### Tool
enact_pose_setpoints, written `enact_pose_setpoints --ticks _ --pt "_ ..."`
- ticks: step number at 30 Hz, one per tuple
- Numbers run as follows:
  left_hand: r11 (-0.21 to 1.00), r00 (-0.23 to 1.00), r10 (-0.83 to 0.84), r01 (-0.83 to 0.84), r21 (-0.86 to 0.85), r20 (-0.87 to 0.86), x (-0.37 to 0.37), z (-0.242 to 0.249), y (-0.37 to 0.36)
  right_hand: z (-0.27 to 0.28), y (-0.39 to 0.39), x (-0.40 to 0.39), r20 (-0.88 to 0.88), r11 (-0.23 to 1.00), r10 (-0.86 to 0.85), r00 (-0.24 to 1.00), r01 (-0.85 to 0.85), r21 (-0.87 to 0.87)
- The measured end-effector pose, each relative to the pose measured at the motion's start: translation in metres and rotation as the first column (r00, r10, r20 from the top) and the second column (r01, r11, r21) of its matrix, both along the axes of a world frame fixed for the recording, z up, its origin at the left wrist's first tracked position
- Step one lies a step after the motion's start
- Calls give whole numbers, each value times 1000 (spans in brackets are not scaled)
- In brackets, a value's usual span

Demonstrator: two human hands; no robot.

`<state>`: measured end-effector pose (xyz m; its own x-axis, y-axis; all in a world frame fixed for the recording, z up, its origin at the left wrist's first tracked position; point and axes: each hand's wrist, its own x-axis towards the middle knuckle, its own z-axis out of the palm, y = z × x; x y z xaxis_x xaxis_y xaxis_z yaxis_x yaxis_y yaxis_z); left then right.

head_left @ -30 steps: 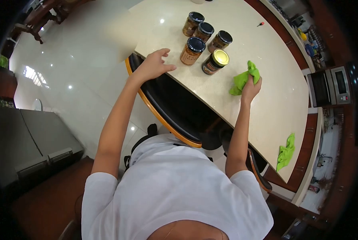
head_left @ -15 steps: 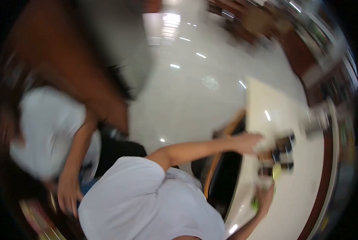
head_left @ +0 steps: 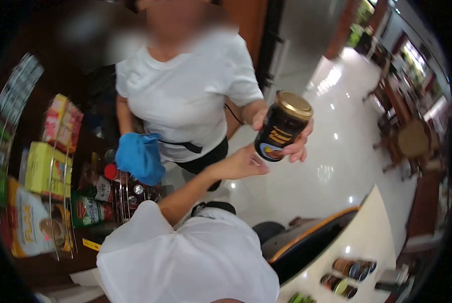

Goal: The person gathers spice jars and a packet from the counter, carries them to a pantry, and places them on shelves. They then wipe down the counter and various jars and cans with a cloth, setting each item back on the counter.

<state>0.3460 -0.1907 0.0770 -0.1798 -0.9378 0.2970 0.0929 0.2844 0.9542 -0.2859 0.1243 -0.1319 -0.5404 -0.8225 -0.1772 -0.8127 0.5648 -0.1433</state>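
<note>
- The person's left hand reaches up, its grip spread, fingertips just under a dark glass jar with a gold metal lid.
- A co-worker's hand holds that jar tilted in mid-air, above the white floor.
- The co-worker's other hand carries a blue cloth.
- The person's right hand is out of view.
- More dark jars stand on the cream counter, well apart.
</note>
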Motion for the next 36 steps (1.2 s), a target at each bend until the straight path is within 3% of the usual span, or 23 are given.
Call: enact_pose_setpoints --ticks 2,4,6,8,9,11,12,14,16,18,20,21,23,24,25,26,27,28,31,33,34,35,36 --pt "957 1000 12 -13 291 7 10 -18 16 77 -30 51 375 978 -198 906 209 11" --pt "945 956 291 -294 141 42 6 -14 28 167 -47 147 584 968 -152 797 240 -76" --pt "889 864 422 -336 -311 275 -9 7 32 199 -35 169 554 939 -85 828 253 -234" --pt "783 866 374 -104 -613 331 -55 47 29 237 -45 209 697 883 15 717 318 -346" --pt "803 901 282 -35 -595 329 -76 54 25 243 -46 216 771 843 89 630 364 -395" --pt "691 801 256 239 -682 541 -122 62 19 236 -36 203 828 793 249 503 386 -472" --pt "674 825 170 302 -674 539 -146 63 22 224 -28 197 844 720 311 437 471 -510" --pt "564 775 49 500 -657 631 -189 65 32 210 -23 201 795 387 485 365 725 -569" --pt "512 748 -40 585 -629 662 -238 56 43 205 -14 196 814 139 465 347 880 -454" --pt "540 659 -24 641 -545 751 -287 39 40 198 -17 187 775 -94 457 436 890 -445" --pt "579 513 14 695 -425 858 -330 24 37 170 -1 163 692 -76 544 474 850 -522" --pt "560 518 5 707 -431 856 -345 20 35 184 1 179 382 151 920 84 823 -547" --pt "586 203 -162 807 -71 966 -366 14 34 184 22 185 378 136 924 56 876 -462" --pt "572 199 -162 817 -72 967 -370 10 37 186 26 190 370 138 929 8 920 -366" --pt "573 230 -232 818 -59 945 -372 5 39 192 27 198 511 -10 845 156 961 -277" --pt "573 257 -299 819 -42 919 -374 -2 41 191 27 200 510 -24 845 164 963 -269" --pt "598 349 -284 792 -120 893 -374 -9 46 187 27 199 583 -118 770 258 956 -268" --pt "588 337 -287 801 -112 897 -372 -9 51 189 23 201 654 -206 676 340 939 -275" --pt "552 397 -509 832 -65 763 -373 -20 60 184 -7 198 661 -122 574 483 849 -515" --pt "507 456 -453 839 -200 766 -369 -17 69 177 -43 199 739 158 54 672 725 -671" --pt "453 524 -397 826 -335 754 -366 -15 73 166 -67 201 389 267 -112 914 405 -874" --pt "451 651 -328 744 -492 684 -366 -32 75 156 -84 207 48 485 -199 979 141 -863" --pt "343 575 -291 809 -478 765 -370 -34 73 158 -95 220 -21 571 -247 969 128 -811"
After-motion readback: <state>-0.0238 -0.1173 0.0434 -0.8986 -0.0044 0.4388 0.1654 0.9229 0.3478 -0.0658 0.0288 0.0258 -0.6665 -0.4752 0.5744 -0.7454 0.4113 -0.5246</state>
